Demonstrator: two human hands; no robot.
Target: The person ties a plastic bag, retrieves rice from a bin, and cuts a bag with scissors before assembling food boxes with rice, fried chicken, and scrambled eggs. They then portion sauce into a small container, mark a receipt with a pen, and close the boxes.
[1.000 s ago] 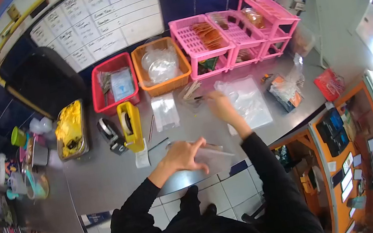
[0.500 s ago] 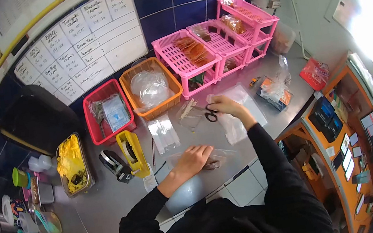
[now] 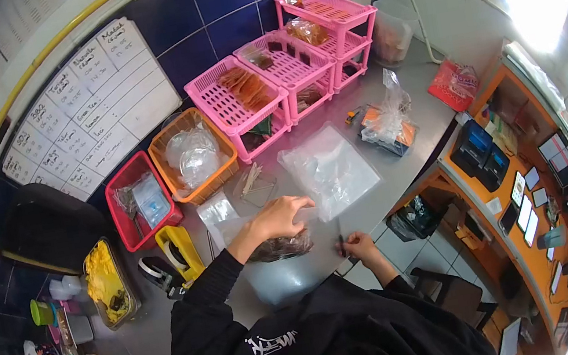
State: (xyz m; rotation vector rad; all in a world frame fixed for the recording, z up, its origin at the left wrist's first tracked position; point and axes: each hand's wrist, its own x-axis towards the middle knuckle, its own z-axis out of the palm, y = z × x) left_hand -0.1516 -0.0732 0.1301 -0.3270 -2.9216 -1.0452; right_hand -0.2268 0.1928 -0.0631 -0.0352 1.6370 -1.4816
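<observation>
Bag (image 3: 281, 250) lies with long axis sideways under half-curled left fingers (image 3: 294, 203), grip unclear; right fingers (image 3: 354, 242) clasp scissors (image 3: 341, 245).

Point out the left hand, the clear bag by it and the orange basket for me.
Left hand (image 3: 277, 218): head view, on the back of the hand.
Clear bag (image 3: 280, 248): head view, on its dark-filled part.
Orange basket (image 3: 216, 179): head view, on its near wall.
</observation>
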